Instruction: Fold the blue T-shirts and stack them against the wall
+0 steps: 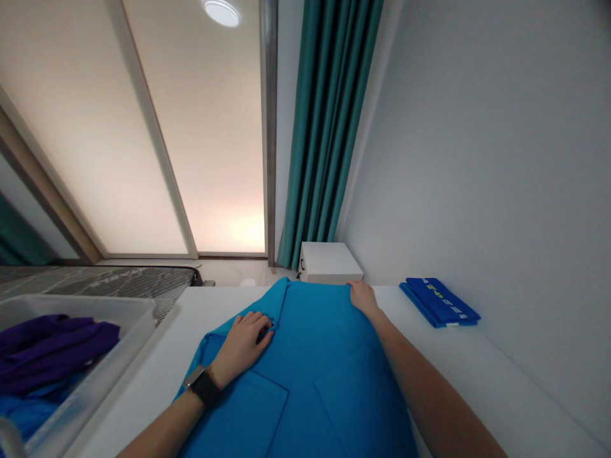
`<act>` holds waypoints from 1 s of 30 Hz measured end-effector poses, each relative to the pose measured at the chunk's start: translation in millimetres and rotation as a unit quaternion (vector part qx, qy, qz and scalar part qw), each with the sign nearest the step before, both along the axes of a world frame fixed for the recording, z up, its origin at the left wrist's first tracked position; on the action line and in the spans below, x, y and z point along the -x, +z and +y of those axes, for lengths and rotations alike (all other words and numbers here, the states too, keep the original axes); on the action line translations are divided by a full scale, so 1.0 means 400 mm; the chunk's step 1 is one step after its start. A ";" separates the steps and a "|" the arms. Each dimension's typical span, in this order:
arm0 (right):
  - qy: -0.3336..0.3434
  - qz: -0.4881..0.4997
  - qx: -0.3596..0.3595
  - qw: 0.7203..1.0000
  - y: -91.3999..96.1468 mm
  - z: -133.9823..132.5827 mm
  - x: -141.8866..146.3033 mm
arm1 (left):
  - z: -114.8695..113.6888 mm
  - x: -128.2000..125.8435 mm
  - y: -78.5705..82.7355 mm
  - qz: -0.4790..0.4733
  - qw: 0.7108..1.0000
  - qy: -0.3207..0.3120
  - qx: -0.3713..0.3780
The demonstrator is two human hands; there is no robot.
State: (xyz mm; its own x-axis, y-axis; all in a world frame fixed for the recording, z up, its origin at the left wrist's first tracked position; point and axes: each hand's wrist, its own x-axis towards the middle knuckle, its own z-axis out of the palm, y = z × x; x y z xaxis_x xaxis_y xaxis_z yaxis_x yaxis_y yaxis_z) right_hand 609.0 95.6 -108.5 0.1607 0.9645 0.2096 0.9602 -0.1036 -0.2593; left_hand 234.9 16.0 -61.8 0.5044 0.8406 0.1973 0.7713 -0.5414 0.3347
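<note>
A bright blue garment lies spread over a white table, with two pocket-like stitched panels showing near me. My left hand, with a dark watch on the wrist, rests on its left side. The fingers there are bent over a turned-over flap, and some cloth bunches by the thumb. At the far right corner, my right hand pinches the garment's edge between thumb and fingers. The garment's near end runs out of the picture.
A folded dark blue item with printed characters lies on the table by the wall. On the left stands a translucent bin holding purple clothing and blue cloth. Beyond the table are a white cabinet and green curtain.
</note>
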 end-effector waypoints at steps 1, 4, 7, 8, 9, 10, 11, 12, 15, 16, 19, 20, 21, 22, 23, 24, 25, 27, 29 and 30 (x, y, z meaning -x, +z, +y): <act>0.002 0.002 -0.002 1.000 0.001 0.003 0.000 | 0.000 0.000 0.000 0.000 1.000 -0.001 0.000; 0.007 0.010 -0.017 1.000 0.006 0.006 0.002 | 0.003 0.001 -0.005 -0.006 1.000 -0.002 -0.001; 0.009 0.022 -0.041 0.999 0.016 0.002 0.007 | 0.007 0.003 -0.012 -0.010 1.000 0.002 -0.001; 0.011 0.027 -0.050 0.998 0.021 -0.001 0.010 | 0.007 0.003 -0.013 -0.009 1.000 0.003 -0.001; 0.013 0.033 -0.059 0.998 0.027 -0.005 0.014 | 0.008 0.003 -0.014 -0.007 1.000 0.001 -0.001; 0.016 0.038 -0.069 0.997 0.034 -0.010 0.019 | 0.007 0.003 -0.014 -0.005 1.000 0.000 -0.002; 0.021 0.045 -0.078 0.996 0.042 -0.016 0.024 | 0.007 0.003 -0.014 -0.003 1.000 -0.002 -0.002; 0.028 0.050 -0.086 0.995 0.051 -0.025 0.031 | 0.006 0.003 -0.013 0.000 1.000 -0.004 -0.004; 0.060 0.064 -0.104 0.991 0.077 -0.067 0.060 | 0.003 0.003 -0.010 0.002 1.000 -0.006 -0.007; 0.074 0.068 -0.110 0.989 0.085 -0.088 0.071 | 0.002 0.002 -0.009 0.002 1.000 -0.005 -0.008; 0.134 0.086 -0.135 0.978 0.104 -0.170 0.111 | 0.001 0.001 -0.006 0.005 1.000 -0.005 -0.007; 0.158 0.093 -0.145 0.972 0.108 -0.200 0.125 | 0.001 0.001 -0.005 0.007 1.000 -0.005 -0.007; 0.173 0.096 -0.150 0.969 0.111 -0.230 0.138 | 0.001 0.000 -0.004 0.007 1.000 -0.005 -0.006; 0.185 0.096 -0.151 0.966 0.113 -0.258 0.152 | 0.001 0.000 -0.004 0.007 1.000 -0.004 -0.005; 0.200 0.090 -0.143 0.965 0.114 -0.285 0.165 | 0.001 0.000 -0.004 0.006 1.000 -0.004 -0.005; 0.214 0.084 -0.136 0.964 0.113 -0.308 0.177 | 0.001 0.001 -0.004 0.005 1.000 -0.004 -0.005; 0.228 0.077 -0.126 0.962 0.111 -0.328 0.188 | 0.001 0.001 -0.004 0.003 1.000 -0.004 -0.007; 0.253 0.059 -0.099 0.961 0.102 -0.357 0.206 | 0.000 0.001 -0.004 -0.001 1.000 -0.003 -0.009; 0.268 0.040 -0.071 0.960 0.090 -0.374 0.219 | -0.002 0.001 -0.004 -0.008 1.000 0.000 -0.008; 0.271 0.033 -0.062 0.960 0.084 -0.379 0.223 | -0.003 0.000 -0.003 -0.012 1.000 0.001 -0.008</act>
State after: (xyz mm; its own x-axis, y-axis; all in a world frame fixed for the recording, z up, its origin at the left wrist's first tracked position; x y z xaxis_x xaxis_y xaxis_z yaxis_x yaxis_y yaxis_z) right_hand 519.7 -56.1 -74.9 -0.3403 0.8790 0.3339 0.8460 0.4412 -0.2995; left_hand 235.0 14.8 -63.0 0.4976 0.8385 0.2220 0.7645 -0.5449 0.3445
